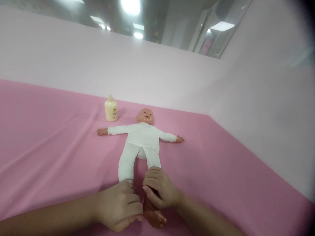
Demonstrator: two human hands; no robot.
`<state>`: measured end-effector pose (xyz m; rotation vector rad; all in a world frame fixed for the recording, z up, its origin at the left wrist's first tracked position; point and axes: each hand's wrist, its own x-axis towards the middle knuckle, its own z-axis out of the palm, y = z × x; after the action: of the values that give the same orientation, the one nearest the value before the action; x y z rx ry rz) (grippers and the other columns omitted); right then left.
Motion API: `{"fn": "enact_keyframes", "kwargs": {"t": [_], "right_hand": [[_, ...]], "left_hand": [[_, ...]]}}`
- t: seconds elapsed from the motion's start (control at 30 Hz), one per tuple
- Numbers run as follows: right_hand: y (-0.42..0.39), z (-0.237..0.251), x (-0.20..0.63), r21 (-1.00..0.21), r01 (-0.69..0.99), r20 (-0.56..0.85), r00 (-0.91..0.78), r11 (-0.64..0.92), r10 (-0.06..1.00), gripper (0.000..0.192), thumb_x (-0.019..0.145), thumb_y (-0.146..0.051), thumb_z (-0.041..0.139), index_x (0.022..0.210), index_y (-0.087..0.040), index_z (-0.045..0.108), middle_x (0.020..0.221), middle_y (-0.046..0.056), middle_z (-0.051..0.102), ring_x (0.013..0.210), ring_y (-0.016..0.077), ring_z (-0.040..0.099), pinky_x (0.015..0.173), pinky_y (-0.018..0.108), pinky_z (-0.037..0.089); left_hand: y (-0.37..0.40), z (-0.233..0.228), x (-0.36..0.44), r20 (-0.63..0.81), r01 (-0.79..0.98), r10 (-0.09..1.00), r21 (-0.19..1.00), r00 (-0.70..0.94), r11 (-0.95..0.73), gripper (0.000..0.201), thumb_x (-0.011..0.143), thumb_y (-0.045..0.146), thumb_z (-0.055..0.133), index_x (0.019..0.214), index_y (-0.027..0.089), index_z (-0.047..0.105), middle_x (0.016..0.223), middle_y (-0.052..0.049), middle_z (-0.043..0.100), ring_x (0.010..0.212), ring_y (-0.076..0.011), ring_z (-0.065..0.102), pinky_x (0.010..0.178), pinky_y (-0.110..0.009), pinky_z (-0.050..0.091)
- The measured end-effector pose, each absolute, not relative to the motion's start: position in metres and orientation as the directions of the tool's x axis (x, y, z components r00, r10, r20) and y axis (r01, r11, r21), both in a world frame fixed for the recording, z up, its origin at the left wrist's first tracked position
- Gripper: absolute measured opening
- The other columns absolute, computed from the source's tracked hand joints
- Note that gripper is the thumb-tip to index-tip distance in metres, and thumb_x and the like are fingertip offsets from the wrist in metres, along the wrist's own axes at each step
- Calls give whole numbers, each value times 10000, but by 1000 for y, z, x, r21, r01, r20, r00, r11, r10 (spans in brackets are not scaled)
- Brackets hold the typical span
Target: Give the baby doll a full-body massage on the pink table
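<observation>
Both hands are closed on the feet of the soft baby doll in the white cloth suit (140, 141): my left hand (120, 205) wraps one foot, my right hand (159, 191) pinches the other ankle. I think I am rubbing its feet; next I need gentle squeezes. It lies flat on the pink cloth table (49, 147), head pointing away from me, feet toward me.

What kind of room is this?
Probably a baby-care practice corner indoors: a doll lies on a pink cloth, a cream bottle stands nearby, and pale partition walls surround it.
</observation>
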<state>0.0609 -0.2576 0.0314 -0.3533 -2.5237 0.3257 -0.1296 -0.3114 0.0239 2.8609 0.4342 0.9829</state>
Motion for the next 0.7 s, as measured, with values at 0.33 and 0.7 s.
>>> {"fn": "enact_keyframes", "kwargs": {"t": [0.33, 0.7], "right_hand": [[-259, 32, 60, -334, 189, 532, -771, 923, 351, 315, 915, -232, 330, 610, -212, 408, 525, -9, 496, 521, 123, 386, 583, 292, 375], [-260, 33, 61, -340, 212, 533, -759, 916, 374, 318, 925, -206, 335, 622, -212, 434, 534, -3, 495, 556, 135, 443, 606, 298, 398]], "left_hand": [[-312, 27, -129, 593, 87, 229, 259, 772, -962, 240, 868, 126, 387, 1058, 193, 518, 686, -13, 637, 534, -166, 527, 525, -303, 385], [-317, 28, -130, 444, 83, 383, 559, 810, -825, 158, 856, 157, 487, 864, 229, 627, 633, 29, 692, 525, -128, 606, 520, -243, 457]]}}
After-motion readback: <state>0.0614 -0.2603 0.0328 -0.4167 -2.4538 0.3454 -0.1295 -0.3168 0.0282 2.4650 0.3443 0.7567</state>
